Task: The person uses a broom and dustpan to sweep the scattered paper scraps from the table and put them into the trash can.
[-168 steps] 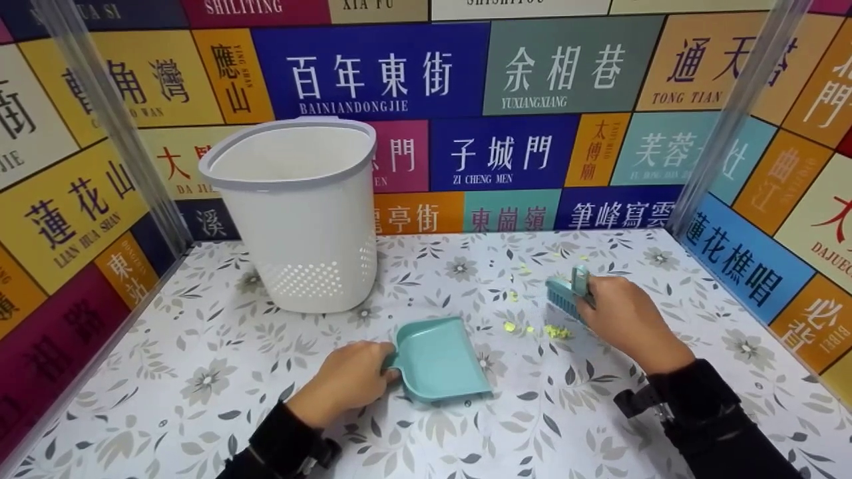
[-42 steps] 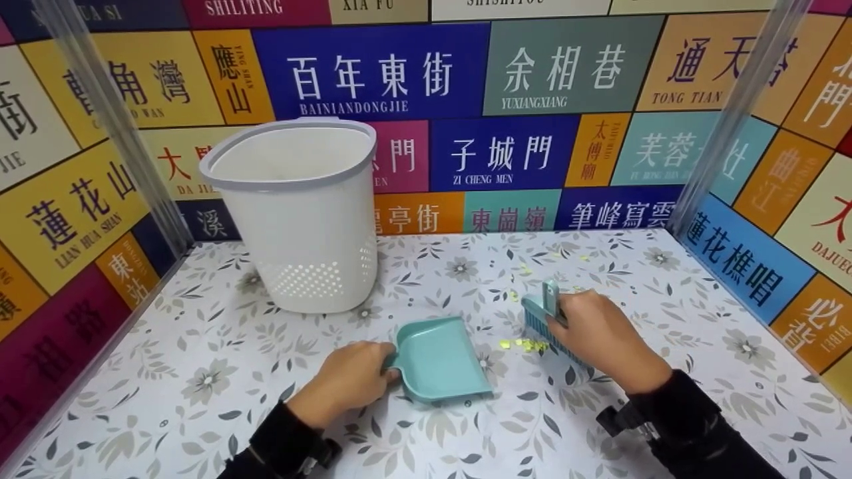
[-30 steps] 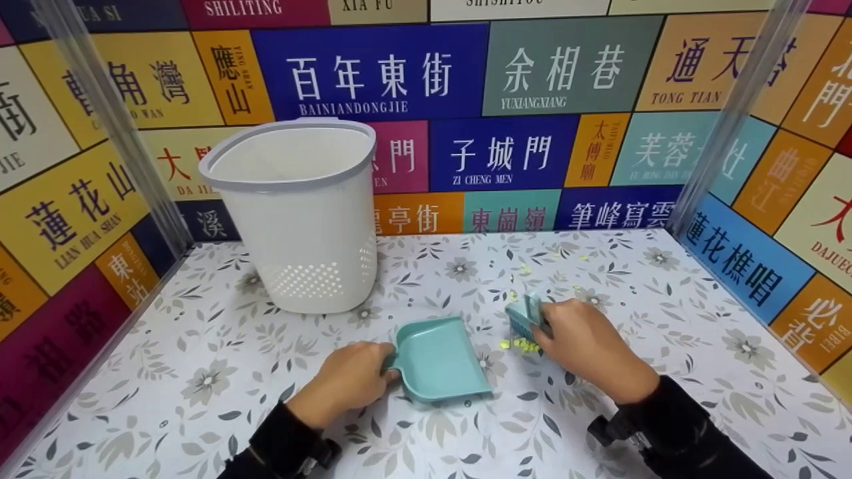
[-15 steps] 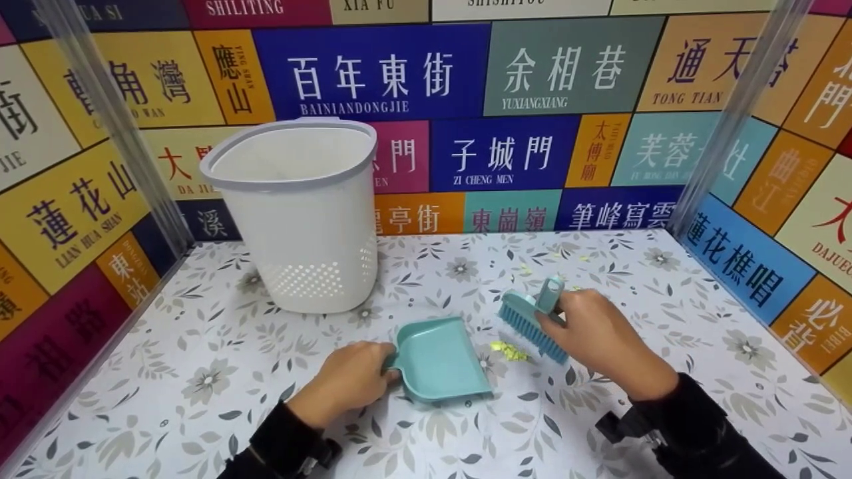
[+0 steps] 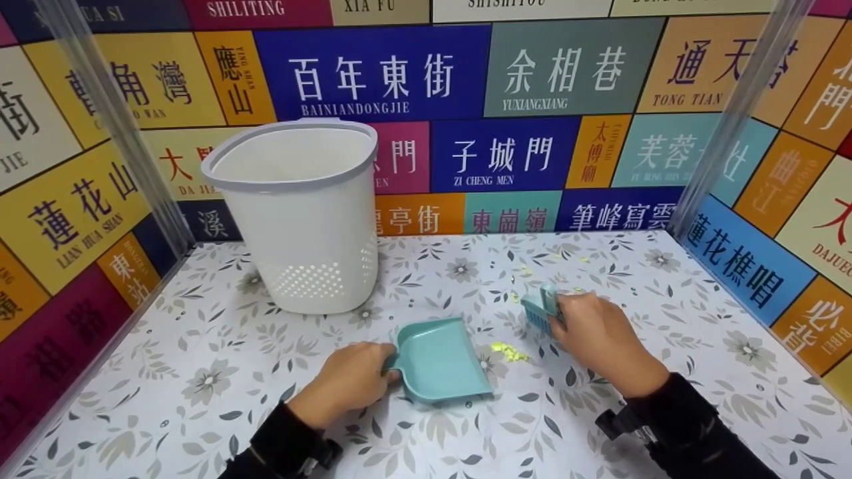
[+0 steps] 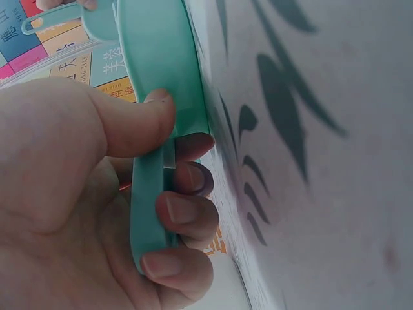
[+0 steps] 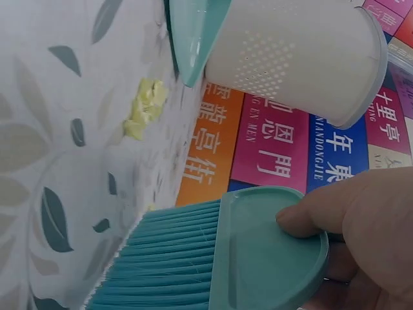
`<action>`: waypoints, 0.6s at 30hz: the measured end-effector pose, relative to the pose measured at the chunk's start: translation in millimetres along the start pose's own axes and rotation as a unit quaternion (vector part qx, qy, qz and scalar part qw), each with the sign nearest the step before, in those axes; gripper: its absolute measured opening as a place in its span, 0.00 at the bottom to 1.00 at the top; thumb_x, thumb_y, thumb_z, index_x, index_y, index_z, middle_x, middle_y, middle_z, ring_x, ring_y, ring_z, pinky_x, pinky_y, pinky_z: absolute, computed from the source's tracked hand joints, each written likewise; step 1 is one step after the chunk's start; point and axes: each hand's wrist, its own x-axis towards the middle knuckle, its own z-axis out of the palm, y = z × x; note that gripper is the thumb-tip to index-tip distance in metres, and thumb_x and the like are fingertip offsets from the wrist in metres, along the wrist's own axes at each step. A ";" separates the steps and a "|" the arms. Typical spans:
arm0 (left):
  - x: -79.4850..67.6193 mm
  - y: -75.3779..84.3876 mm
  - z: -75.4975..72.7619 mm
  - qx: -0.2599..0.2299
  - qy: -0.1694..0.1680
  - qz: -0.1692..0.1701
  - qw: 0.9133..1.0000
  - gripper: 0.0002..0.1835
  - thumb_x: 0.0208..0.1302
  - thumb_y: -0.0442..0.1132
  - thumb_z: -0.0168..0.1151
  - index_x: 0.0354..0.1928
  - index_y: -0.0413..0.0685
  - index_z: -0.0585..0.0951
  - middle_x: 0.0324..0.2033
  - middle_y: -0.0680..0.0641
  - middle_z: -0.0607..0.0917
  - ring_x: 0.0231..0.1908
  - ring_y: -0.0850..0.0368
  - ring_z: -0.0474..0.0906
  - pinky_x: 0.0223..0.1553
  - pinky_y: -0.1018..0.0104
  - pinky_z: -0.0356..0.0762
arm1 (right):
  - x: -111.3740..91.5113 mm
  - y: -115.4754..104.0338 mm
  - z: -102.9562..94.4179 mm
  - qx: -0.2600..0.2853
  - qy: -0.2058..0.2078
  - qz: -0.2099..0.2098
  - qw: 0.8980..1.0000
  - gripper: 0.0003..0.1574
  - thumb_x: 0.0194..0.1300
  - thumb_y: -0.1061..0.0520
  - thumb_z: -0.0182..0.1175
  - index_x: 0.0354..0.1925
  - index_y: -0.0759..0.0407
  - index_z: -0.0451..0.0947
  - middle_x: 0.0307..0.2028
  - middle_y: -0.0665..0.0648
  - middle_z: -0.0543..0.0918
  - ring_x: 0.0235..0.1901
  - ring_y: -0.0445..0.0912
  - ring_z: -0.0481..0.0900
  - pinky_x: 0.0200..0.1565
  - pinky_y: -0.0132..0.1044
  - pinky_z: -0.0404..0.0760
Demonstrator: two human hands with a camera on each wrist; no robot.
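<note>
My left hand (image 5: pixel 356 376) grips the handle of a teal dustpan (image 5: pixel 440 362), thumb on top and fingers curled underneath in the left wrist view. The dustpan lies on the floral tabletop with its wide lip facing right. A small pile of yellow scraps (image 5: pixel 510 351) sits just right of that lip. In my right hand (image 5: pixel 602 336) is a matching teal hand brush (image 7: pixel 251 252), its bristles pointing down to the table. The brush is to the right of the pile and apart from it. More yellow bits (image 5: pixel 524 271) lie scattered behind the brush.
A white wastebasket (image 5: pixel 306 233) with a grey rim and small holes stands at the back left, behind the dustpan. Panels printed with place names wall in the patterned tabletop (image 5: pixel 219 319) at the back and sides.
My right hand has swept the yellow pile leftward, closer to the dustpan's lip. Over the last half second the brush has drawn back from the pile. Left hand and dustpan have stayed put.
</note>
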 end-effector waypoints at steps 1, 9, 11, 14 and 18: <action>0.1 0.2 -0.2 -0.001 -0.002 0.000 1.000 0.11 0.68 0.41 0.73 0.32 0.52 0.78 0.27 0.52 0.79 0.34 0.49 0.80 0.39 0.46 0.79 | -0.3 -0.8 1.3 0.000 -0.002 -0.004 1.000 0.20 0.64 0.62 0.72 0.23 0.55 0.71 0.21 0.56 0.79 0.21 0.51 0.78 0.25 0.49 0.78; 0.7 0.5 -0.4 -0.001 -0.011 -0.008 1.000 0.10 0.68 0.41 0.72 0.34 0.52 0.79 0.27 0.51 0.80 0.35 0.48 0.80 0.41 0.46 0.80 | -4.5 -17.5 5.2 0.025 -0.013 -0.035 0.999 0.25 0.63 0.63 0.73 0.21 0.51 0.67 0.16 0.47 0.69 0.18 0.42 0.67 0.23 0.40 0.70; 0.8 0.4 -0.3 -0.001 -0.011 -0.009 1.000 0.09 0.68 0.41 0.72 0.34 0.52 0.79 0.28 0.51 0.80 0.35 0.48 0.81 0.41 0.46 0.80 | -5.8 -21.8 5.8 0.029 -0.014 -0.044 0.999 0.25 0.63 0.63 0.73 0.21 0.51 0.68 0.16 0.47 0.70 0.18 0.42 0.67 0.24 0.39 0.70; 1.2 0.1 -0.1 -0.001 -0.011 -0.007 1.000 0.09 0.68 0.41 0.73 0.35 0.51 0.80 0.28 0.50 0.81 0.36 0.47 0.81 0.42 0.45 0.80 | -7.3 -27.0 7.3 0.032 -0.014 -0.064 0.997 0.25 0.62 0.63 0.74 0.21 0.51 0.68 0.17 0.46 0.70 0.19 0.41 0.67 0.24 0.38 0.71; 0.5 -1.0 0.8 0.004 -0.003 0.003 1.000 0.11 0.68 0.41 0.73 0.33 0.51 0.79 0.26 0.51 0.80 0.33 0.48 0.80 0.39 0.47 0.79 | -9.0 -33.0 8.2 0.035 -0.014 -0.080 0.996 0.25 0.63 0.62 0.75 0.21 0.51 0.68 0.17 0.45 0.69 0.19 0.40 0.66 0.24 0.36 0.70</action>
